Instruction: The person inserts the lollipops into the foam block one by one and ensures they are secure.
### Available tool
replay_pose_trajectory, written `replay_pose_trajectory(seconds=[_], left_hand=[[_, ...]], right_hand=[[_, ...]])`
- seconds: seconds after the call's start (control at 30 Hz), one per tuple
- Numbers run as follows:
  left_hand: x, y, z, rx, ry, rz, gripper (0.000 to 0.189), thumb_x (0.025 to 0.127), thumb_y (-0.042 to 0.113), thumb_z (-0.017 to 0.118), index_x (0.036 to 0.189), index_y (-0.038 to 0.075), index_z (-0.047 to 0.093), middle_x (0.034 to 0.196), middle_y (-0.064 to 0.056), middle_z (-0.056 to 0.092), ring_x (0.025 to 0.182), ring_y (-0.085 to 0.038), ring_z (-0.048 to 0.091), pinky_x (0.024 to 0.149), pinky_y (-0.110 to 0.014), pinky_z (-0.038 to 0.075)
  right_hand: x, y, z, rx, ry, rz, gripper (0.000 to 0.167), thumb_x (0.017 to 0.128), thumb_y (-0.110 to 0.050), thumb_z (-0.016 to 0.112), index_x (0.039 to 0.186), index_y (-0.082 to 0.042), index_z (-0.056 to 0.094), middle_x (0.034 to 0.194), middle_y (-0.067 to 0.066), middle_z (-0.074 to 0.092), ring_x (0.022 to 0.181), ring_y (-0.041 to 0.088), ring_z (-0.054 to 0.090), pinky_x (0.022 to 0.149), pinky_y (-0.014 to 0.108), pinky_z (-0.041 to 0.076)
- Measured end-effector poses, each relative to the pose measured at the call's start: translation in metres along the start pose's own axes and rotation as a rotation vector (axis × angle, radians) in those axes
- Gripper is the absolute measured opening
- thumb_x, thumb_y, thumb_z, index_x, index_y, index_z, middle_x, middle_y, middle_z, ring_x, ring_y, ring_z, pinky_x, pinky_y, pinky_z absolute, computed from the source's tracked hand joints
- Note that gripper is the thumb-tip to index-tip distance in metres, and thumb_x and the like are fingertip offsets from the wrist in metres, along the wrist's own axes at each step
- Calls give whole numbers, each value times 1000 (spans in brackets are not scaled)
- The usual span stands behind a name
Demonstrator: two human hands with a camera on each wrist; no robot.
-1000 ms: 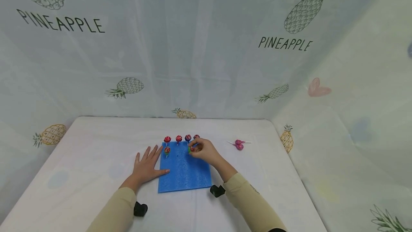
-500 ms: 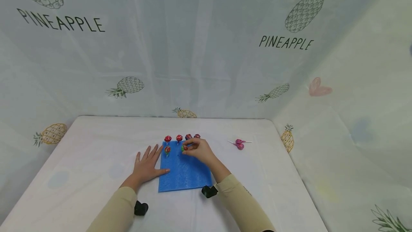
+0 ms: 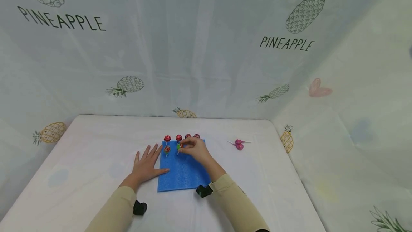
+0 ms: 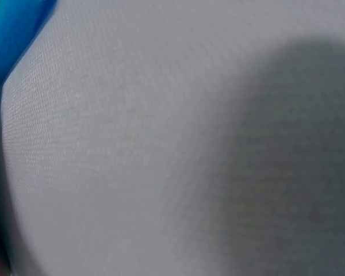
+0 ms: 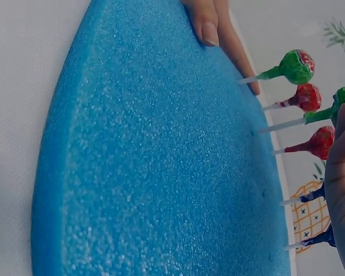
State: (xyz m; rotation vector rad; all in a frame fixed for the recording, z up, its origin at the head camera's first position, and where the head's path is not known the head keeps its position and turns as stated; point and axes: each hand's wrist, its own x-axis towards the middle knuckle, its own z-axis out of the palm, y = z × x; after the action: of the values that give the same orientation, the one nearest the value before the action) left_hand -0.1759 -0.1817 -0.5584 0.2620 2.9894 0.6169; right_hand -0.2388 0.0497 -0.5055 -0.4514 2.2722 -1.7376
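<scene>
My right hand (image 3: 197, 149) pinches the head of a green-and-red wrapped lollipop (image 5: 322, 115) over the blue foam board (image 3: 183, 178). In the right wrist view its white stick points down to the board, the tip right at the surface beside a small hole. My left hand (image 3: 145, 167) lies spread at the board's left edge, thumb over the foam. Another green lollipop (image 3: 167, 149) stands in the board at the left. Along the far edge stand two red lollipops (image 3: 178, 138) and two dark blue ones (image 3: 188, 136), partly hidden behind the right hand.
Two pink lollipops (image 3: 239, 146) lie crossed on the white-covered table (image 3: 257, 174), right of the board. A dark wrist camera (image 3: 204, 191) sits below the right wrist, another (image 3: 140, 208) below the left. Pineapple-printed cloth (image 3: 199, 46) hangs behind the table.
My right hand has moved left over the board with the green lollipop, from near the blue ones to in front of a red one. The left hand has stayed in place.
</scene>
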Motion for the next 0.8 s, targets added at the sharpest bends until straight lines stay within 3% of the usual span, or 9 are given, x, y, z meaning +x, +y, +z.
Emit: replay_pose_trajectory(seconds=[0.13, 0.37, 0.47, 0.67, 0.8], left_hand=[[-1, -1, -1, 2, 5, 0, 108, 76, 72, 63, 155, 9, 25, 157, -22, 22, 144, -47, 9, 107, -72, -2], [0, -2, 2, 5, 2, 5, 108, 77, 74, 62, 155, 9, 24, 158, -21, 21, 144, -47, 9, 107, -71, -2], [0, -3, 3, 3, 4, 4, 108, 76, 74, 62, 155, 9, 24, 158, -21, 21, 144, -47, 9, 107, -71, -2], [1, -5, 4, 10, 8, 6, 109, 76, 75, 61, 155, 10, 24, 158, -20, 21, 144, -46, 9, 107, -71, -3], [2, -6, 5, 10, 7, 6, 109, 76, 75, 61, 155, 10, 24, 158, -21, 21, 144, -47, 9, 107, -72, -3]], right_hand=[[0, -2, 1, 2, 1, 14, 23, 83, -5, 78, 105, -5, 73, 86, 6, 70, 69, 9, 63, 68, 35, 55], [-14, -31, 0, -8, -9, 12, 21, 84, -3, 76, 104, 2, 72, 81, 8, 68, 65, 11, 59, 62, 35, 51], [-15, -32, 0, -4, -5, 7, 21, 84, -2, 75, 104, 3, 71, 83, 9, 68, 66, 9, 60, 64, 38, 53], [-16, -35, 1, -35, 5, 3, 21, 85, -3, 75, 105, 3, 71, 92, 8, 68, 72, 8, 60, 70, 35, 56], [-5, -12, 3, -79, 21, -7, 21, 84, -10, 78, 103, -6, 74, 92, 2, 67, 75, 12, 60, 66, 32, 54]])
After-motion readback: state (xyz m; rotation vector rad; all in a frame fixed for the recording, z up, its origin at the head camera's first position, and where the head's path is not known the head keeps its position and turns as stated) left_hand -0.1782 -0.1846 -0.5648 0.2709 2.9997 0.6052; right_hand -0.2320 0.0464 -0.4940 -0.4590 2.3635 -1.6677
